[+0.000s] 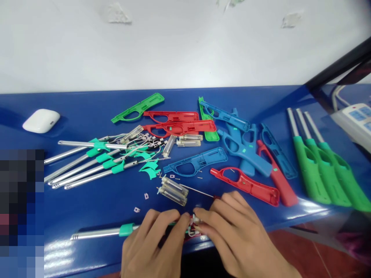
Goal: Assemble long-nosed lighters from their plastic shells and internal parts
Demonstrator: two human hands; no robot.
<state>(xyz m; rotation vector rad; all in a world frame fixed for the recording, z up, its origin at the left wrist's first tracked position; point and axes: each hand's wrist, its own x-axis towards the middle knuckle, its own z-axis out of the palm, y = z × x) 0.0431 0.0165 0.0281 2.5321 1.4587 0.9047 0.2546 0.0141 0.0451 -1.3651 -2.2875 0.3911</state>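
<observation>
At the table's front edge, my left hand (158, 239) is closed around the handle end of a partly assembled gas lighter. Its silver tube (97, 233) with a teal collar (126, 229) points left. My right hand (234, 231) pinches a small whitish clear part (196, 219) at the same handle, fingertips almost meeting the left ones. White wire (193, 232) and a bit of red shell show between the fingers; my hands hide most of the handle. Just beyond them lie clear fuel tanks (174, 192) and a thin metal shaft (198, 190), its end near my right knuckles.
Silver tubes with teal collars (95, 166) are heaped left. Red (246, 187), blue (197, 160) and green (139, 108) handle shells spread across the blue table. Green lighters (314, 170) lie right, near a power strip (358, 119). A white case (41, 121) sits far left; tiny screws (199, 177) are scattered mid-table.
</observation>
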